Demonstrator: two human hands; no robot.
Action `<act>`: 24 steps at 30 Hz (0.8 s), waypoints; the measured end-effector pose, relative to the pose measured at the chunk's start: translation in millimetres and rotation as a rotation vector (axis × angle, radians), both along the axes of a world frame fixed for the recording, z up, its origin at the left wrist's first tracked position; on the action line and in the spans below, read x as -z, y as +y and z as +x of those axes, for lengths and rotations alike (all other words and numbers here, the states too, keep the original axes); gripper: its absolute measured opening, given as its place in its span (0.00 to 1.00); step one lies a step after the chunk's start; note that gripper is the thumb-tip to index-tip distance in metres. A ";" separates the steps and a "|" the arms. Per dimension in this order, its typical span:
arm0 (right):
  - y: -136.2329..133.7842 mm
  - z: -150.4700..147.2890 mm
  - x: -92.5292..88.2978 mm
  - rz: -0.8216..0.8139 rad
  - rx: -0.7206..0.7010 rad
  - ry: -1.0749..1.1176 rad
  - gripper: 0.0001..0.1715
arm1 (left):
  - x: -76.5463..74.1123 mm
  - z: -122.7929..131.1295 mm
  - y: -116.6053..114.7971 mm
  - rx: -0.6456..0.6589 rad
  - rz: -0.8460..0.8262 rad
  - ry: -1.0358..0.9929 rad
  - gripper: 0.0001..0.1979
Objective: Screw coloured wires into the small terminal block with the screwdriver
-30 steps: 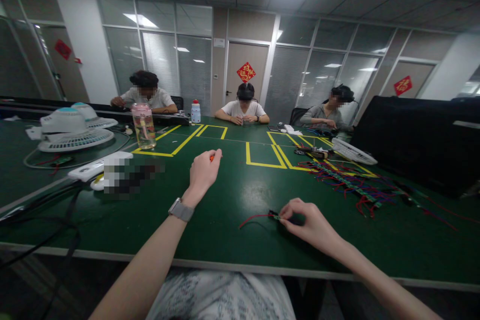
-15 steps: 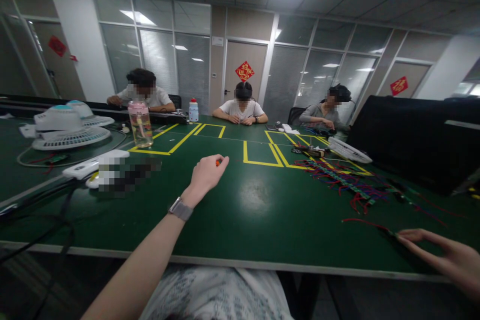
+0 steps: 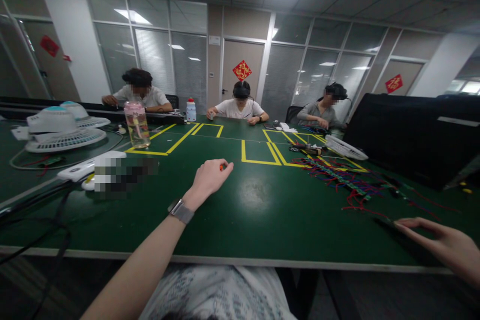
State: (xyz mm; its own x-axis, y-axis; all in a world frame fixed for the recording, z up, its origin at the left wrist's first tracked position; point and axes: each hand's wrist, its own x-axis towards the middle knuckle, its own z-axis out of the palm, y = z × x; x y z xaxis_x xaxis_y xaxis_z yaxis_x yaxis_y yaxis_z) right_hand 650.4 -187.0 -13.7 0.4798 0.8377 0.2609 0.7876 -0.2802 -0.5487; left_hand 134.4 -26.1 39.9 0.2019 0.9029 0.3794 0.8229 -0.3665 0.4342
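My left hand, with a grey watch band on its wrist, is held over the middle of the green table. Its fingers are closed around a small orange thing, mostly hidden by the hand. At the lower right, the thumb and fingertips of my right hand pinch the end of a small dark circuit board, low over the table. A red wire seems to run from it to the left. Beyond lies a row of small green circuit boards with red and blue wires.
White fans and a power strip with cables are on the left. A drink bottle stands near yellow tape outlines. A black monitor stands at right. Across the table sit three people, one in the middle.
My right hand has moved slightly up and left with the circuit board. My left hand has shifted a little right and down. Opposite, the middle person's hands have moved apart.
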 end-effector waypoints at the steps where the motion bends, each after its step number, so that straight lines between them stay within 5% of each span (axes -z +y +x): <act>1: 0.6 -0.1 0.8 -0.011 0.006 -0.016 0.19 | 0.5 0.2 0.2 0.001 0.001 0.004 0.24; 14: 2.7 -16.5 -5.1 -0.105 -0.022 0.002 0.16 | 1.9 3.8 1.2 -0.038 -0.002 0.033 0.21; 24: 6.2 -3.7 8.2 -0.051 -0.101 -0.106 0.17 | 0.5 2.9 -0.4 -0.016 0.001 0.040 0.22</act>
